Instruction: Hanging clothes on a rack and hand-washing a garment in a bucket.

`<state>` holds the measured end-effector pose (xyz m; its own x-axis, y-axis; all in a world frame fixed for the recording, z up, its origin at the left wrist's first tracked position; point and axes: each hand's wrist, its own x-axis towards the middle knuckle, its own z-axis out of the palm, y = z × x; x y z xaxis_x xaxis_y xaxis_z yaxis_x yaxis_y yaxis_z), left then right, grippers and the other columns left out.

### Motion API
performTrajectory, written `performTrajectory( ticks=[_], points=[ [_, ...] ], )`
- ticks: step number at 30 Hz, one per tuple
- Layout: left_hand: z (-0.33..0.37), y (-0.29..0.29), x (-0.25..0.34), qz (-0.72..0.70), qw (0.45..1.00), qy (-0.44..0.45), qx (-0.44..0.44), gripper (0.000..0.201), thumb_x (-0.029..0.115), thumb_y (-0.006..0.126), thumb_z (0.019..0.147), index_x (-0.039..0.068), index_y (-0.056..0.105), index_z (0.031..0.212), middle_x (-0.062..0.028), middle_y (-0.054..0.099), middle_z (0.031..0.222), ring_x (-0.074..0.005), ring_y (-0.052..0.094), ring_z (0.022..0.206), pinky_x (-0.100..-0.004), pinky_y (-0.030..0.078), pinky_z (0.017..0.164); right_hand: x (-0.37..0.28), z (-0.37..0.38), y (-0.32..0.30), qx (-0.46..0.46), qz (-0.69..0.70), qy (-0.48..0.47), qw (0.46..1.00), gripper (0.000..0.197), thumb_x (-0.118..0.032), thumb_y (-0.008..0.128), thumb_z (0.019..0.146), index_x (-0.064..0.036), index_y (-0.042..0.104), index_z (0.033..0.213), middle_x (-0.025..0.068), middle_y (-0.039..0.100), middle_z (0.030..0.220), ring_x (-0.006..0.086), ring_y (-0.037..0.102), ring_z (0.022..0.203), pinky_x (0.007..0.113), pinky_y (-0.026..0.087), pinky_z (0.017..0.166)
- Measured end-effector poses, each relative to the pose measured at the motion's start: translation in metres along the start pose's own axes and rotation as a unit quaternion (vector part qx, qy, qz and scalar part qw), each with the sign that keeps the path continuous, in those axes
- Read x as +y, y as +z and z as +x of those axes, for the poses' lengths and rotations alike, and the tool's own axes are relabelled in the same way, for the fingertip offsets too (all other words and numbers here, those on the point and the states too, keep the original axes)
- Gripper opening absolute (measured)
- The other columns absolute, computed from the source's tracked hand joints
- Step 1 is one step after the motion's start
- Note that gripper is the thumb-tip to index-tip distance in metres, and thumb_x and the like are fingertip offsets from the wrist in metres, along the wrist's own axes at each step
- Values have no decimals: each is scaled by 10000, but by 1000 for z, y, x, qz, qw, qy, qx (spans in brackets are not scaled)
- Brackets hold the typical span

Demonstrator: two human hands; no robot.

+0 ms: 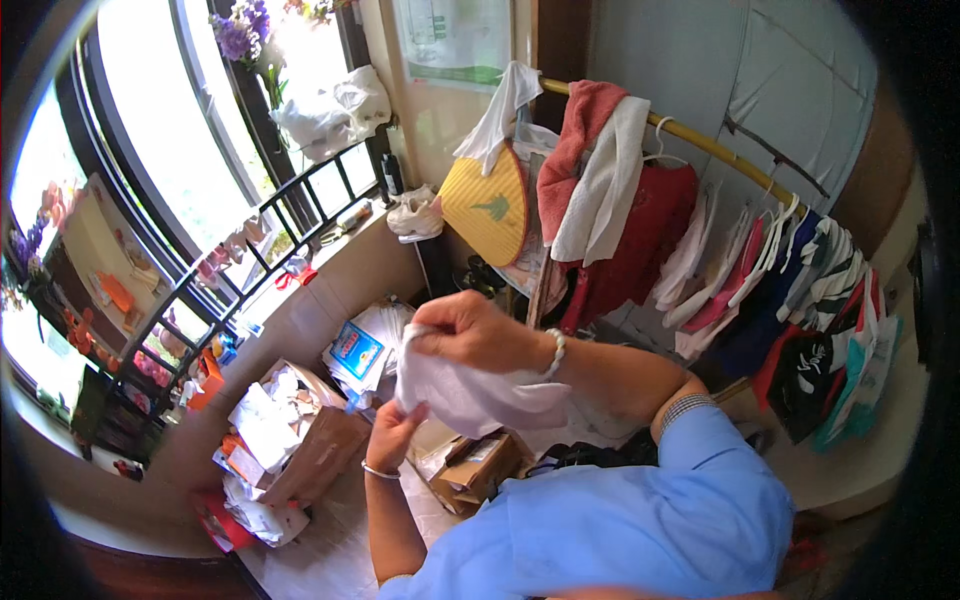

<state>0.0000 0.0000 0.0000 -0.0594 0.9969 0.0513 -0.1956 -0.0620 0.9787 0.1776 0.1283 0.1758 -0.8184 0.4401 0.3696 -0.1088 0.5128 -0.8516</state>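
Observation:
A thin white cloth (470, 390) hangs bunched between my hands in the middle of the view; its exact kind does not show. My right hand (472, 328), with a beaded bracelet at the wrist, grips the upper left part of it. Lower down, my left hand (393, 438) pinches its left edge between thumb and fingers. From there the fabric droops to the right, below my right forearm. Some of my right fingertips are hidden behind the hand and the cloth.
Clothes on hangers (720, 260) and draped towels (600, 180) hang from a yellow rod at the right. Cardboard boxes (315, 450) of papers and stacked papers (375, 345) stand on the floor. A railed window (270, 230) with flowers is at the left. A yellow fan (487, 208) hangs behind.

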Motion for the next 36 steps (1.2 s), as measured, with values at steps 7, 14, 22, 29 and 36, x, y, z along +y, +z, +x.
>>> performTrajectory(
  ticks=[7,14,22,29,36],
  points=[
    [-36,-7,44,21,990,-27,136,237,162,550,877,-11,583,1036,57,552,729,-23,452,604,-190,353,530,45,67,-133,11,-336,-34,941,186,-192,605,768,-10,631,802,149,628,701,213,621,642,326,473,583],
    [-28,36,44,47,978,-84,185,259,208,596,847,-10,607,986,19,584,799,-49,499,688,-200,405,604,85,144,-327,314,-595,124,729,466,-362,623,758,-8,541,1050,230,600,975,329,589,935,412,459,821],
    [13,57,89,19,967,-30,253,337,287,655,801,-8,593,951,8,574,777,-62,488,650,-196,383,589,135,197,-418,296,-584,150,741,206,-262,617,729,-59,642,753,161,634,870,331,611,830,412,497,724],
    [35,37,84,48,972,-20,227,349,286,676,784,-17,588,933,6,572,782,-68,492,678,-206,385,619,105,167,-432,228,-582,90,775,454,-323,664,697,-47,557,1042,197,621,930,346,603,863,406,485,756],
    [66,27,74,49,985,-32,159,284,226,648,802,-20,590,931,21,561,758,-51,475,653,-195,363,592,90,87,-426,108,-671,312,664,560,-216,755,562,-42,488,1024,162,611,969,329,584,925,410,490,743]
  ],
)
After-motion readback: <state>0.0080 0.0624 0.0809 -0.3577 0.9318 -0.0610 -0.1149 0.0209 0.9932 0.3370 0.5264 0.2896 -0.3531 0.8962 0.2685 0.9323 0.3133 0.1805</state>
